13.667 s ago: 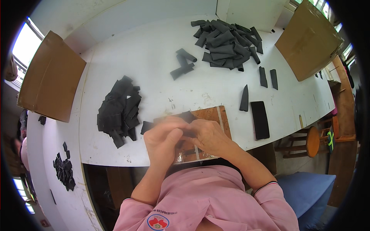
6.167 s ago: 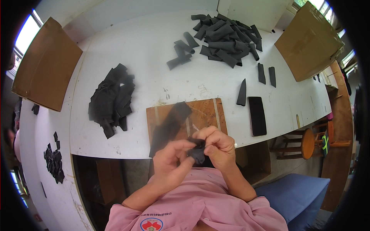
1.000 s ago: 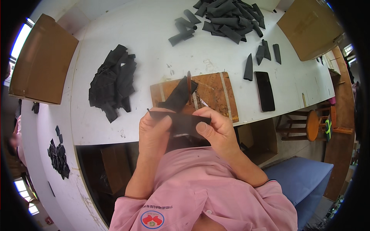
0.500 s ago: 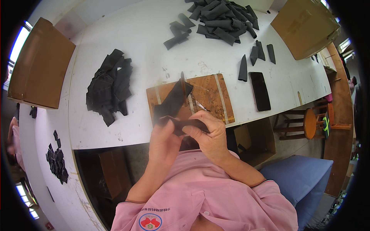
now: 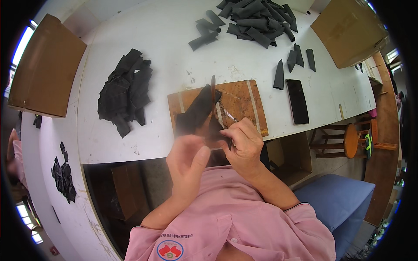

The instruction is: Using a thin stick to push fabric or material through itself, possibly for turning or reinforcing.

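Now the right hand (image 5: pixel 244 143) pinches a limp black fabric piece (image 5: pixel 214 130) by the rectangular brown wooden board's (image 5: pixel 246 102) near edge; the left hand (image 5: pixel 185 158) curves, blurred, grip impossible to tell.

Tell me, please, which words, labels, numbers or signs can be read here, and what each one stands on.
Pink shirt: a line of dark characters on the chest, which I won't copy out.
Round badge below it: blue rim, red shape, green mark; any lettering is too small to read.
Phone: dark screen, no text visible.
Black piece in the right hand: no lettering visible.
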The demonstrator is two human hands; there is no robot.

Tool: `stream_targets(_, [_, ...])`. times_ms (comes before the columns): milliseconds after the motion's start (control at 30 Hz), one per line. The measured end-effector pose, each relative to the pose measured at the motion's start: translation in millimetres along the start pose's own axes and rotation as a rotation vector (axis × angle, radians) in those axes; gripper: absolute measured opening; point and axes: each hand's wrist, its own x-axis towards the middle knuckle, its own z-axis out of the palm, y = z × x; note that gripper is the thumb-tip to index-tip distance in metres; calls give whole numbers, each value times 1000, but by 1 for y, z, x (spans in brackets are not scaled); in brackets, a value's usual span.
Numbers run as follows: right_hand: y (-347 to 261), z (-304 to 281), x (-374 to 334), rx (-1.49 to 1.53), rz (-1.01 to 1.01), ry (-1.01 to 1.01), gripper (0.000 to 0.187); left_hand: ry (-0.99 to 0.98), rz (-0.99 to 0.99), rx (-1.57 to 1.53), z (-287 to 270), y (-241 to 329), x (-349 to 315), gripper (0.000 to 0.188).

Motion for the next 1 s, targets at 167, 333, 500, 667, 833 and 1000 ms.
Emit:
stream_targets(167, [8, 4, -4, -63, -133, 27, 20, -83, -166, 40, 5, 3, 11, 14])
stream_targets(333, [12, 2, -5, -230, -268, -28, 16, -63, -339, -142, -1, -4, 21, 8])
stream_targets(500, [10, -1, -8, -279, -314, -208, 17, -5, -284, -88, 0, -14, 23, 3])
stream_targets(667, [-8, -16, -1, 476, 296, -416, 33, -46, -87, 101, -3, -19, 17, 1])
stream_targets(833, [-3, -11, -3, 241, 109, -319, 20, -115, 81, 421, -3, -12, 13, 3])
stream_targets(1000, [-3, 10, -2, 5, -61, -255, 14, 180, 483, 702, 4, -31, 18, 6])
